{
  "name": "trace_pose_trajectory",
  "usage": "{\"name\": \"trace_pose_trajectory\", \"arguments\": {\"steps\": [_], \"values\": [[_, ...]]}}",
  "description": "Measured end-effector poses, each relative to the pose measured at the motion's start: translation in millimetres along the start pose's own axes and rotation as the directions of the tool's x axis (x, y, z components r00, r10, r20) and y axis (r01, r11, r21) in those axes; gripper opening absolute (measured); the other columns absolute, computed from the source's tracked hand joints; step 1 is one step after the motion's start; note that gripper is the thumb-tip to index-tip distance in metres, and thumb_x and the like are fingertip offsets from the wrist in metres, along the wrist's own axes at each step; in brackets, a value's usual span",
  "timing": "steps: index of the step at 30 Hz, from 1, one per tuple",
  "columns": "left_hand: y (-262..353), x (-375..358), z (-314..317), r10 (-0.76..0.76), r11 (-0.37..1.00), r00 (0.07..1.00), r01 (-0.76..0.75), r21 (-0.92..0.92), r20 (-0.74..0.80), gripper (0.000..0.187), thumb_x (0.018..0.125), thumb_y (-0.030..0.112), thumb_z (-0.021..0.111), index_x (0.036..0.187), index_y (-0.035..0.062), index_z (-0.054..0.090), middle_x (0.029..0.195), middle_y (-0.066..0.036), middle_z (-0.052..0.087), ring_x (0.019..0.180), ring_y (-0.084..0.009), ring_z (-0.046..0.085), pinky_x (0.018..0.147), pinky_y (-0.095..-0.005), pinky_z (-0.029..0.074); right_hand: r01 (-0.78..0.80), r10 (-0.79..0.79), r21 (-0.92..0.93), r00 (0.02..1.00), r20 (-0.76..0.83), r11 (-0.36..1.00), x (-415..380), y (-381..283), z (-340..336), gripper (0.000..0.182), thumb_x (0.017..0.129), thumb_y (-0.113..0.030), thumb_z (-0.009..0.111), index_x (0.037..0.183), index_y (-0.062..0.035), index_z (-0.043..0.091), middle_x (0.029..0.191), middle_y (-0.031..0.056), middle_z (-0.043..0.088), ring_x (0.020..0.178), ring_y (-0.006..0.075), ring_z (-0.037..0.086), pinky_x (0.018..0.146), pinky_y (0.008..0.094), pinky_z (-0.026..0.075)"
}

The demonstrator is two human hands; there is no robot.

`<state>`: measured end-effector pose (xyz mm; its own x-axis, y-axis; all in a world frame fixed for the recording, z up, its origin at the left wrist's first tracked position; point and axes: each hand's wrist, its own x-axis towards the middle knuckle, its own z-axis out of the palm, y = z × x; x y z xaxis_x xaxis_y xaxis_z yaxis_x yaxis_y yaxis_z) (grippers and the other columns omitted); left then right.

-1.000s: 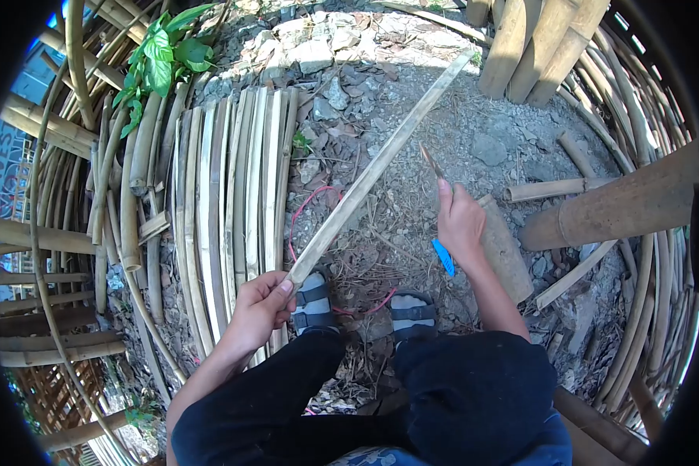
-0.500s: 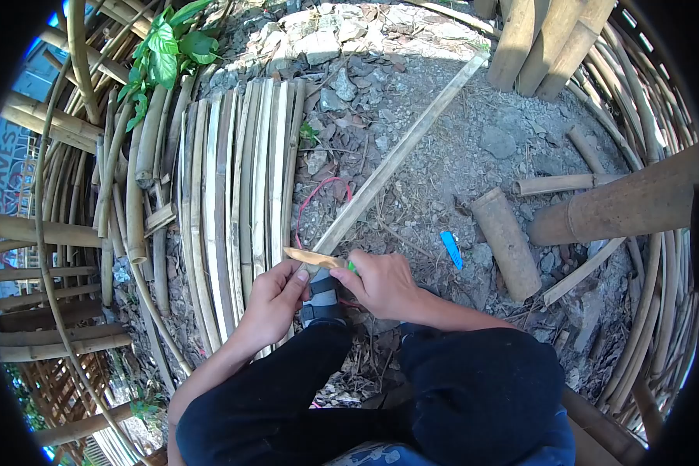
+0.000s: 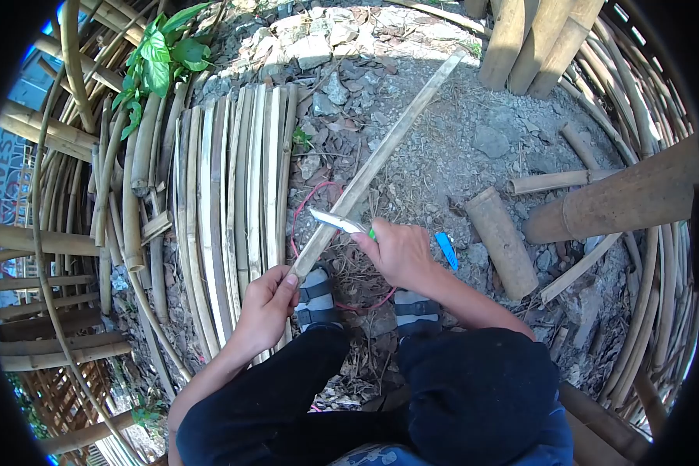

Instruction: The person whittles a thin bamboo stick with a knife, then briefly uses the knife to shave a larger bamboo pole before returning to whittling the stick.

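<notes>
My left hand [image 3: 266,304] grips the near end of a long bamboo strip [image 3: 388,147], thumb on top. The strip slants away up and to the right, its far end near the sunlit stones. A knife [image 3: 336,220] with a shiny blade and a bit of green at its handle is in my closed right hand [image 3: 398,252]. Its blade lies across the strip, a short way beyond my left hand. Left of the strip, a row of split bamboo strips [image 3: 239,194] lies side by side. A pink string [image 3: 303,203] loops on the ground beneath the strip.
A blue object [image 3: 446,250], perhaps a sheath, lies right of my right hand. Beyond it are a short bamboo piece [image 3: 502,245] and a thick bamboo pole [image 3: 613,203]. Stacked bamboo poles [image 3: 540,46] stand at the back right. A leafy plant [image 3: 157,62] grows back left.
The knife has moved up and away along the strip with my right hand, and its blade has turned. My left hand is slightly lower, still holding the strip's near end.
</notes>
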<state>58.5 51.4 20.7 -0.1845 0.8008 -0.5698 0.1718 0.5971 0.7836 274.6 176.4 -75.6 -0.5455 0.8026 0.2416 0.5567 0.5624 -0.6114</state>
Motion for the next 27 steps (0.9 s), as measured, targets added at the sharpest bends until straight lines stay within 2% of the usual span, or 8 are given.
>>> {"name": "trace_pose_trajectory", "arguments": {"steps": [10,12,16,17,20,22,23,27], "values": [[2.9,-3.6,1.2,0.032,0.999,0.999,-0.032,0.021,-0.008,0.024,0.108,0.016,0.048,0.096,-0.0004,0.06,0.069,0.001,0.052,0.061,-0.0067,0.046,0.058,-0.0246,0.039,-0.072,0.07,-0.138,0.997,-0.016,0.988,12.3,28.8,-17.9,0.051,0.102,-0.047,0.053,0.075,-0.0038,0.057,0.055,0.0183,0.06,0.048,0.0384,0.061,0.046,0.0519,0.045],[3.1,-5.6,0.6,0.015,0.999,1.0,-0.015,0.036,-0.012,0.024,0.108,0.016,0.048,0.097,-0.0005,0.06,0.069,0.001,0.052,0.061,-0.0067,0.046,0.058,-0.0246,0.039,-0.242,0.232,-0.125,0.969,-0.086,0.962,24.4,48.1,-30.6,0.051,0.102,-0.044,0.053,0.073,-0.0031,0.056,0.056,0.0203,0.057,0.053,0.0427,0.06,0.051,0.0534,0.044],[1.1,-3.7,-1.9,-0.014,1.0,1.0,0.014,0.002,-0.025,0.023,0.108,0.016,0.048,0.098,-0.0007,0.061,0.069,0.001,0.052,0.062,-0.0068,0.046,0.058,-0.0244,0.04,-0.246,0.238,-0.123,0.968,-0.074,0.962,28.4,44.7,-28.8,0.053,0.103,-0.044,0.052,0.072,-0.0017,0.057,0.055,0.0212,0.056,0.054,0.0444,0.06,0.052,0.0542,0.044],[-4.5,-1.8,-2.1,0.026,0.999,1.0,-0.025,0.019,-0.009,0.02,0.109,0.018,0.046,0.101,0.0031,0.057,0.072,0.001,0.05,0.055,-0.0046,0.038,0.05,-0.0218,0.031,-0.241,0.233,-0.129,0.97,-0.074,0.962,29.2,43.5,-29.9,0.053,0.103,-0.044,0.052,0.072,-0.0017,0.057,0.055,0.0212,0.056,0.054,0.0444,0.06,0.052,0.0542,0.044],[-2.7,-3.6,-1.5,0.04,0.999,0.999,-0.04,0.026,-0.004,0.02,0.109,0.018,0.046,0.102,0.003,0.057,0.071,0.001,0.051,0.055,-0.0048,0.038,0.05,-0.0219,0.031,-0.298,0.297,-0.015,0.953,-0.055,0.954,17.3,27.0,-25.1,0.052,0.103,-0.044,0.052,0.071,-0.0029,0.056,0.054,0.0201,0.055,0.052,0.0431,0.059,0.051,0.0536,0.043],[0.7,-5.4,-2.0,0.027,0.999,1.0,-0.027,0.035,-0.004,0.021,0.108,0.017,0.047,0.101,0.0013,0.059,0.071,0.001,0.052,0.059,-0.0057,0.043,0.054,-0.0231,0.035,-0.088,0.088,0.002,0.996,-0.009,0.996,6.5,9.2,-19.0,0.05,0.103,-0.043,0.054,0.071,-0.0041,0.055,0.053,0.019,0.055,0.049,0.0411,0.058,0.049,0.0525,0.043],[1.7,-5.7,-2.2,0.011,0.999,1.0,-0.011,0.039,-0.007,0.023,0.108,0.016,0.048,0.1,-0.0004,0.061,0.07,0.001,0.054,0.062,-0.0066,0.047,0.058,-0.0243,0.04,-0.072,0.072,-0.014,0.997,0.014,0.997,3.9,6.2,-17.6,0.049,0.102,-0.043,0.055,0.072,-0.0047,0.056,0.053,0.0181,0.055,0.047,0.0398,0.057,0.048,0.052,0.043],[-0.1,-7.4,-3.8,0.005,0.998,1.0,-0.004,0.057,-0.004,0.023,0.108,0.018,0.049,0.1,-0.0004,0.061,0.07,0.001,0.054,0.062,-0.0064,0.047,0.058,-0.0242,0.041,-0.058,0.058,-0.037,0.998,-0.021,0.998,11.0,24.9,-23.5,0.049,0.102,-0.044,0.055,0.073,-0.0046,0.056,0.052,0.0177,0.055,0.047,0.0393,0.058,0.048,0.0513,0.043]]}}
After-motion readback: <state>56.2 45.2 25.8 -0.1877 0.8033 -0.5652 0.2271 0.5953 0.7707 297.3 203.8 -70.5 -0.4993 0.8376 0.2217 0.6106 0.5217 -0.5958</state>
